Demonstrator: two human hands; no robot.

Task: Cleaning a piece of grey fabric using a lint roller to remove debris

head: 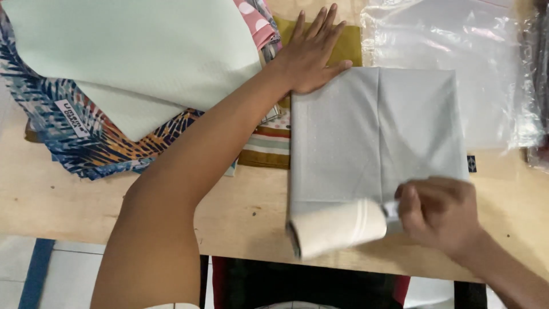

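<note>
— On the worktop, what lies where?
— A folded grey cloth, right of a pile of patterned fabrics.
— And the hands?
— Left hand is spread flat, pressing the cloth's far corner. Right hand is closed around a lint roller at the cloth's near edge.

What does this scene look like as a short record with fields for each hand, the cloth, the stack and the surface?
left hand: flat, palm down on the top left corner of the grey folded cloth
right hand: grips the handle of a lint roller, blurred, at the cloth's near edge
stack: patterned and pale green fabrics to the left
clear plastic bag: beyond the cloth, upper right
surface: wooden table
</note>
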